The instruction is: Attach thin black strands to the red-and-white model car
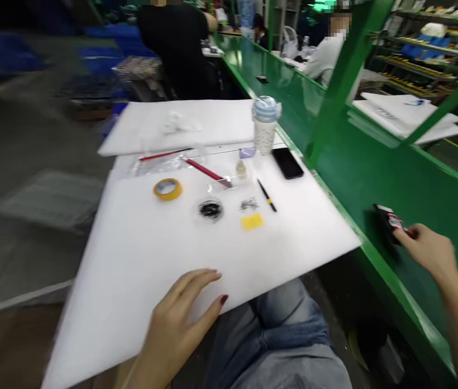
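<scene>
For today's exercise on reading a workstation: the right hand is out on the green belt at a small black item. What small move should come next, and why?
Probably close the right hand on the small black item and lift it. The fingertips already touch it on the green belt, while the left hand rests flat on the white board.

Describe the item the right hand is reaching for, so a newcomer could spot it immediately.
Start at the green conveyor belt right of the white board. The right hand touches a small black object lying there. It is the only item with red-and-white markings on that stretch.
</scene>
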A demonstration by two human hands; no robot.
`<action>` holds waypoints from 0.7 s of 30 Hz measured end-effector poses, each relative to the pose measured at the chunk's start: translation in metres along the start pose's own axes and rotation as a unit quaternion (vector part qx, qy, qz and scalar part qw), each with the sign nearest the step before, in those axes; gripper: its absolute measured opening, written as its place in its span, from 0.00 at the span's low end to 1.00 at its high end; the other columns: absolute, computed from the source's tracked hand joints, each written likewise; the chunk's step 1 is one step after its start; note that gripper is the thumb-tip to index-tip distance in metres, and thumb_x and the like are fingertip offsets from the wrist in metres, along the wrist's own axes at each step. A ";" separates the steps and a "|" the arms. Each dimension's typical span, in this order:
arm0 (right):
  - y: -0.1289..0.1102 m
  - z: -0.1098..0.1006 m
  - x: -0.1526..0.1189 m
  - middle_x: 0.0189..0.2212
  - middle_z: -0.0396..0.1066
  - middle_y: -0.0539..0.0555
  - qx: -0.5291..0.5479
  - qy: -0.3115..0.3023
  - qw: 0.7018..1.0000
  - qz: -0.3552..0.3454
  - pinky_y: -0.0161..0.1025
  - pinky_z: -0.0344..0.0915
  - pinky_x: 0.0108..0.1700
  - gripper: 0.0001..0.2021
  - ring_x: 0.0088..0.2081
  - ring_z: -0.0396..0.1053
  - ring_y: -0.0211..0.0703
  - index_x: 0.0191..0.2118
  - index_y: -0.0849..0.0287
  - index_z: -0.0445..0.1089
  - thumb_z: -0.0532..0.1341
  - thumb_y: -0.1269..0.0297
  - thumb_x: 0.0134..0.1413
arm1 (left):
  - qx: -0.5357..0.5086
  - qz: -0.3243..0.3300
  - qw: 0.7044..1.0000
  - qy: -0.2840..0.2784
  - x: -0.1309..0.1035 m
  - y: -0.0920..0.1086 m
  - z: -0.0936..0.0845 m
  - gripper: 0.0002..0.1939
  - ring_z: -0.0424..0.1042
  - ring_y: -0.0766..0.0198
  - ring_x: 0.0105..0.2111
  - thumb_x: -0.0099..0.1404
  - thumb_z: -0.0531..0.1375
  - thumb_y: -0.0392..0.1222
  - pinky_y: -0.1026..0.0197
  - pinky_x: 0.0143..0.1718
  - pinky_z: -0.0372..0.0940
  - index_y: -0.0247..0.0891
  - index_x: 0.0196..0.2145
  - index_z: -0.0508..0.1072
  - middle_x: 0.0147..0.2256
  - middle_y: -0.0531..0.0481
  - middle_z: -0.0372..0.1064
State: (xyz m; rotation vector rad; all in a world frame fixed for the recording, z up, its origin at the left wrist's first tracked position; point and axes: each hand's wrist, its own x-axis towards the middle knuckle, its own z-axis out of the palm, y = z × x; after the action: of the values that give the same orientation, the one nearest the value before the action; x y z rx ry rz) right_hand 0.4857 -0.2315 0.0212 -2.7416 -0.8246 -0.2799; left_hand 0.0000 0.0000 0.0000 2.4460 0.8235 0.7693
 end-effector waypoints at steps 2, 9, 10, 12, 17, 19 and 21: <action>-0.045 -0.009 -0.016 0.14 0.63 0.54 0.054 0.055 0.997 -0.024 0.47 0.51 0.21 0.21 0.15 0.57 0.46 0.22 0.46 0.59 0.59 0.37 0.52 | 0.014 -0.034 0.999 -0.021 0.006 -0.010 0.006 0.22 0.73 0.53 0.53 0.69 0.61 0.50 0.49 0.54 0.72 0.48 0.59 0.64 0.55 0.46 0.69; -0.261 0.022 -0.150 0.21 0.66 0.49 0.243 -0.112 0.901 -0.341 0.39 0.58 0.23 0.09 0.22 0.64 0.42 0.29 0.51 0.56 0.60 0.60 0.48 | -0.013 -0.083 0.994 -0.071 0.004 -0.014 0.014 0.73 0.49 0.34 0.69 0.43 0.71 0.72 0.32 0.63 0.59 0.49 0.72 0.31 0.71 0.32 0.40; -0.278 0.031 -0.163 0.21 0.65 0.48 0.231 -0.107 0.901 -0.352 0.38 0.57 0.23 0.09 0.22 0.64 0.41 0.28 0.51 0.55 0.59 0.61 0.47 | -0.011 -0.088 0.993 -0.073 0.002 -0.013 0.014 0.75 0.48 0.33 0.69 0.41 0.71 0.73 0.31 0.63 0.59 0.49 0.72 0.30 0.71 0.31 0.39; -0.294 0.043 -0.175 0.20 0.65 0.48 0.208 -0.090 0.908 -0.353 0.37 0.54 0.23 0.09 0.21 0.63 0.41 0.28 0.52 0.54 0.59 0.61 0.47 | 0.007 -0.097 0.992 -0.082 0.002 -0.013 0.016 0.77 0.48 0.32 0.69 0.39 0.73 0.71 0.32 0.63 0.59 0.49 0.72 0.31 0.71 0.31 0.39; -0.284 0.028 -0.128 0.24 0.71 0.48 0.251 -0.278 0.834 -0.405 0.35 0.60 0.24 0.13 0.23 0.68 0.40 0.31 0.54 0.65 0.65 0.52 0.53 | 0.086 -0.084 0.986 -0.115 0.009 -0.015 0.024 0.74 0.52 0.31 0.67 0.42 0.76 0.63 0.34 0.61 0.61 0.43 0.72 0.35 0.70 0.29 0.44; -0.287 0.020 -0.087 0.28 0.74 0.49 0.278 -0.294 0.823 -0.398 0.35 0.62 0.26 0.10 0.27 0.71 0.40 0.36 0.54 0.71 0.61 0.54 0.60 | 0.096 -0.074 0.985 -0.123 0.015 -0.017 0.024 0.70 0.53 0.32 0.66 0.43 0.75 0.64 0.35 0.60 0.60 0.41 0.71 0.41 0.70 0.29 0.45; -0.300 0.021 -0.041 0.26 0.73 0.49 0.295 -0.203 0.848 -0.390 0.36 0.61 0.27 0.12 0.26 0.69 0.40 0.33 0.55 0.73 0.58 0.56 0.64 | 0.094 -0.065 0.985 -0.132 0.022 -0.018 0.023 0.68 0.52 0.33 0.67 0.43 0.75 0.64 0.37 0.61 0.59 0.39 0.70 0.45 0.69 0.29 0.47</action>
State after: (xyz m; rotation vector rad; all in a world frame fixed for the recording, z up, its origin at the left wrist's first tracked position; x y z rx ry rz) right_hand 0.2854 -0.0045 0.0489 -1.7856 -1.7683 0.3775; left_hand 0.0215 0.0221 -0.0196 2.5535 0.9754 0.3225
